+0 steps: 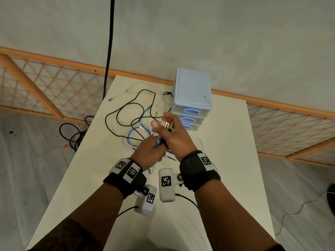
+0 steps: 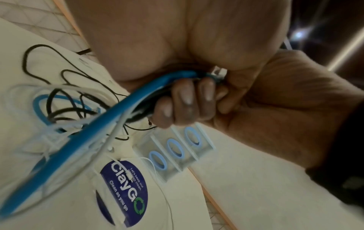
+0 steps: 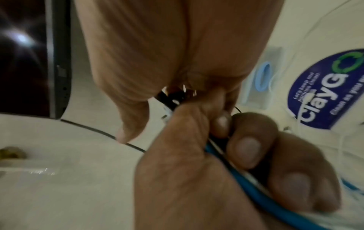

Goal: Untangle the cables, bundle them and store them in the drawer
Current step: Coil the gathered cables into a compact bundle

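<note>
Now, right hand (image 1: pixel 169 132): fingers curled round the gathered plug ends.
Left hand (image 1: pixel 151 148): fist closed round the cables (image 1: pixel 132 120).
Advice: align plugs evenly before coiling.

Cable plugs (image 1: pixel 167 125): mostly hidden inside the right hand (image 1: pixel 174 134); types unreadable. Blue cable (image 2: pixel 94 124): motion-blurred, cut off at the left wrist view's 8 o'clock edge. Round sticker (image 3: pixel 327 93): cropped at 3 o'clock, small print blurred.
</note>
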### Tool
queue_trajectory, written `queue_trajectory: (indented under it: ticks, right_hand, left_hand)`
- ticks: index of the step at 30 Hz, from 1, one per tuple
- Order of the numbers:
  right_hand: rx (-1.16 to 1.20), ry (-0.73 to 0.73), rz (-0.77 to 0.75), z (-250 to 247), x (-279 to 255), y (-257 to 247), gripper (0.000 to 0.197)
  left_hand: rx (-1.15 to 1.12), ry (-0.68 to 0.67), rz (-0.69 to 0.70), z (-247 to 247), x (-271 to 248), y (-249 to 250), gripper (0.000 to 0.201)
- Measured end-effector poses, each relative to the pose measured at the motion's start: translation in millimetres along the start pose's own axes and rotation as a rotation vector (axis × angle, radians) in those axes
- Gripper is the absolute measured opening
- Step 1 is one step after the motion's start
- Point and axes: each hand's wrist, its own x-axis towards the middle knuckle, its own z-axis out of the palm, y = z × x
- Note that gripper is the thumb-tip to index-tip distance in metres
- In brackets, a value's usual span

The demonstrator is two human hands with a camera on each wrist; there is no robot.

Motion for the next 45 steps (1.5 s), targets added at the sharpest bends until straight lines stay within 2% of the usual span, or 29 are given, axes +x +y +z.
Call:
queue_trajectory:
  ticks: [2,4,7,10,12,13,14,16,17,19,20,23,26,27,28,30,32,33,35,37,39,42,44,45]
  right_hand:
    - [-0.136,0.036,-0.134,-2.9,-3.8,-6.8,0.066]
    - [-0.189,0.012,-0.227,-1.3,-9.9,-9.1,0.048]
    - [-0.161,-0.047,-0.234,-0.3,-17.3,-13.3,0.021]
    - [-0.228,-0.1,-0.246,-3.5,-17.9,-18.2,0.008]
    - [-0.32,-0.129,-0.284,-4.4,-18.5,-22.1,0.011]
    - [-0.337,-0.151,-0.292,-4.5,-19.9,-25.1,0.012]
    - [-0.327,-0.165,-0.293,-5.1,-22.0,-28.5,0.013]
    - [-0.236,-0.156,-0.291,-5.9,-26.8,-34.2,0.013]
    - [-0.204,-0.139,-0.306,-5.6,-29.2,-35.6,0.015]
    - [-0.22,-0.115,-0.355,-4.2,-32.2,-36.3,0.025]
    - [-0.255,-0.122,-0.368,-3.9,-32.4,-35.9,0.029]
    - [-0.338,-0.172,-0.36,-8.5,-29.5,-35.8,0.034]
    - [-0.21,-0.209,-0.283,-19.8,-26.9,-36.5,0.037]
    - [-0.144,-0.204,-0.258,-23.0,-27.1,-34.8,0.043]
    - [-0.087,-0.186,-0.233,-25.5,-28.4,-33.1,0.052]
    - [0.013,-0.163,-0.207,-26.8,-33.4,-30.5,0.077]
    - [0.079,-0.18,-0.287,-25.5,-37.2,-29.1,0.097]
    - [0.105,-0.196,-0.341,-24.3,-36.2,-29.0,0.1]
    - [0.144,-0.217,-0.405,-17.9,-34.1,-30.4,0.096]
    - [0.085,-0.178,-0.48,-5.0,-35.9,-27.0,0.083]
    - [-0.044,-0.07,-0.558,12.5,-42.1,-20.8,0.074]
    - [-0.122,0.099,-0.63,27.7,-46.7,-12.4,0.078]
    - [-0.204,0.12,-0.594,30.1,-47.6,-9.9,0.076]
    - [-0.26,0.089,-0.514,31.1,-47.7,-7.2,0.07]
  left_hand:
    - [0.058,-0.06,-0.014,1.6,0.1,7.4,0.027]
    - [0.171,-0.062,-0.021,-1.4,1.6,15.2,0.026]
    - [0.15,-0.026,-0.018,-6.5,1.4,22.0,0.022]
    - [0.171,-0.009,-0.054,-5.1,-4.0,25.4,0.027]
    - [0.272,-0.02,-0.071,-1.0,-5.2,28.5,0.031]
    - [0.329,-0.02,-0.083,1.6,-7.1,30.8,0.024]
    - [0.358,0.022,-0.087,3.3,-10.9,36.5,0.017]
    - [0.369,0.111,0.005,2.6,-12.9,41.5,0.014]
    - [0.341,0.125,0.034,0.1,-12.8,44.1,0.02]
    - [0.458,0.103,0.063,-3.5,-10.2,47.8,0.037]
    - [0.456,0.112,0.064,-5.4,-8.6,45.5,0.038]
    - [0.36,0.089,0.027,-6.2,-8.0,44.5,0.036]
    - [0.101,0.037,0.013,-3.8,-14.6,51.7,0.018]
    - [0.023,0.024,0.02,-5.8,-15.0,54.0,0.012]
    - [-0.013,0.017,0.036,-8.3,-16.1,59.3,0.015]
    - [-0.002,0.008,0.093,-15.8,-17.4,72.0,0.016]
    - [0.0,-0.012,0.159,-21.8,-22.3,87.1,0.011]
    - [-0.035,-0.013,0.192,-24.8,-24.9,94.2,0.018]
    - [-0.157,-0.004,0.238,-26.4,-32.0,112.1,0.037]
    - [-0.235,0.017,0.24,-27.1,-34.4,128.0,0.047]
    - [-0.235,0.025,0.235,-24.4,-36.7,138.3,0.05]
    - [-0.138,0.056,0.206,-21.4,-37.3,139.8,0.052]
    - [-0.142,0.071,0.189,-22.3,-39.2,141.7,0.048]
    - [-0.162,0.08,0.181,-24.0,-39.4,144.0,0.046]
